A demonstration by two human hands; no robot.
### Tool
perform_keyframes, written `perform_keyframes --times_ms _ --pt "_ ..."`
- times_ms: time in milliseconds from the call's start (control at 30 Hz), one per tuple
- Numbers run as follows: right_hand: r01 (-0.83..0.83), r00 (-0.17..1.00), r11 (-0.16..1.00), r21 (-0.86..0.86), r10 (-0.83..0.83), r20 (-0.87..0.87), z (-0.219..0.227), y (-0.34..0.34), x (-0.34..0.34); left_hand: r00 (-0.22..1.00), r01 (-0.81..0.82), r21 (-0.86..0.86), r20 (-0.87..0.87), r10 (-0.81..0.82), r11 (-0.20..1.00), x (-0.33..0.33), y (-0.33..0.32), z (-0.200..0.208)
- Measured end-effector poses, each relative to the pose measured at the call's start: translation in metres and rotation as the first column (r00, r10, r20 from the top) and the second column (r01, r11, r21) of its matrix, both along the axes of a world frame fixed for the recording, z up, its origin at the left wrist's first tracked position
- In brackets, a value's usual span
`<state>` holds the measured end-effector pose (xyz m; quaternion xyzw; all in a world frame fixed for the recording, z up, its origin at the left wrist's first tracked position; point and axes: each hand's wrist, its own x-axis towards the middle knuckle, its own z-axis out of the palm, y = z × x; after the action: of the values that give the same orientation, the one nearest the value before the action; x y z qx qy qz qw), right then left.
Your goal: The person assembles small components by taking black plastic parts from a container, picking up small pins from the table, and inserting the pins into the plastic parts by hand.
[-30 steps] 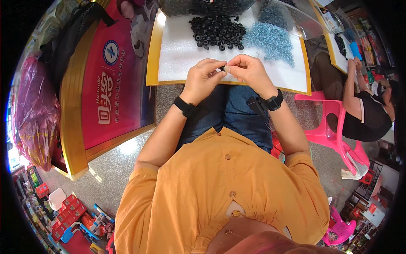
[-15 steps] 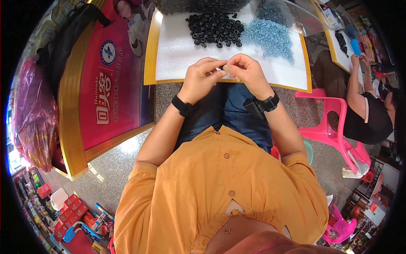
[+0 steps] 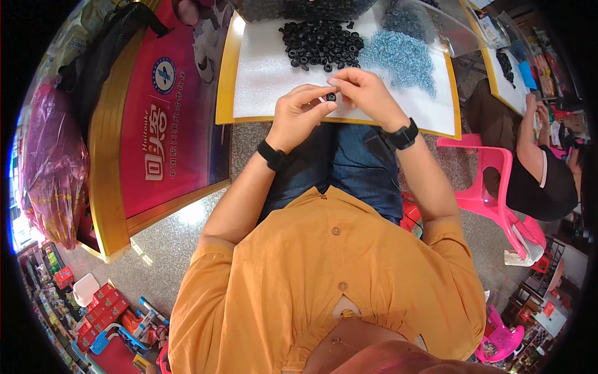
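My left hand (image 3: 301, 112) pinches a small round black plastic piece (image 3: 331, 97) between thumb and index finger. The piece has a hollow-looking middle facing up. Just beside it, my right hand (image 3: 367, 95) has its thumb and index finger pressed together. Whatever they hold, if anything, is too small to make out. Beyond my hands lies a heap of similar black pieces (image 3: 321, 45) on a white foam sheet (image 3: 261, 81). To its right spreads a heap of tiny clear-blue pieces (image 3: 402, 59).
The sheet lies on a yellow-edged table (image 3: 225, 81). Clear plastic containers (image 3: 305, 9) stand at its far side. A pink-topped display counter (image 3: 156, 124) is on my left. On the right, a pink chair (image 3: 489, 181) stands near a person (image 3: 542, 181) at another table.
My right hand has drawn apart from the black piece, its fingertips moving up and away. The piece now shows in my left fingers, turned upward. The person at right has lowered their hands slightly.
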<state>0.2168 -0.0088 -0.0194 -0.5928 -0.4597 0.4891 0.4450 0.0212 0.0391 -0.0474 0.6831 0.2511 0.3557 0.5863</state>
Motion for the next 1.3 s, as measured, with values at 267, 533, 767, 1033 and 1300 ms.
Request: perform_keyframes --times_ms 267,533,767,1033,1300 --pt "-0.276 0.617 0.934 0.228 -0.009 0.787 0.007 0.075 -0.011 0.995 0.008 -0.003 0.103 -0.008 1.0 -0.003 -0.001 -0.001" --pt "-0.465 0.351 0.867 0.177 -0.004 0.936 0.003 0.086 -0.023 0.993 -0.008 -0.001 0.117 0.009 1.0 -0.005 0.002 -0.002" --pt "-0.512 0.246 0.852 0.108 0.025 0.969 -0.004 0.076 -0.014 0.995 0.003 0.039 0.104 -0.007 0.999 -0.004 0.002 0.001" --pt "-0.035 0.925 0.928 0.37 -0.11 0.362 0.016 0.002 -0.003 0.998 -0.066 0.038 0.019 0.065 0.997 -0.002 0.003 0.003" --pt "0.038 0.959 0.9 0.434 -0.154 0.236 0.003 -0.037 -0.017 0.998 -0.045 0.156 -0.03 0.051 0.987 0.0 -0.002 0.002"
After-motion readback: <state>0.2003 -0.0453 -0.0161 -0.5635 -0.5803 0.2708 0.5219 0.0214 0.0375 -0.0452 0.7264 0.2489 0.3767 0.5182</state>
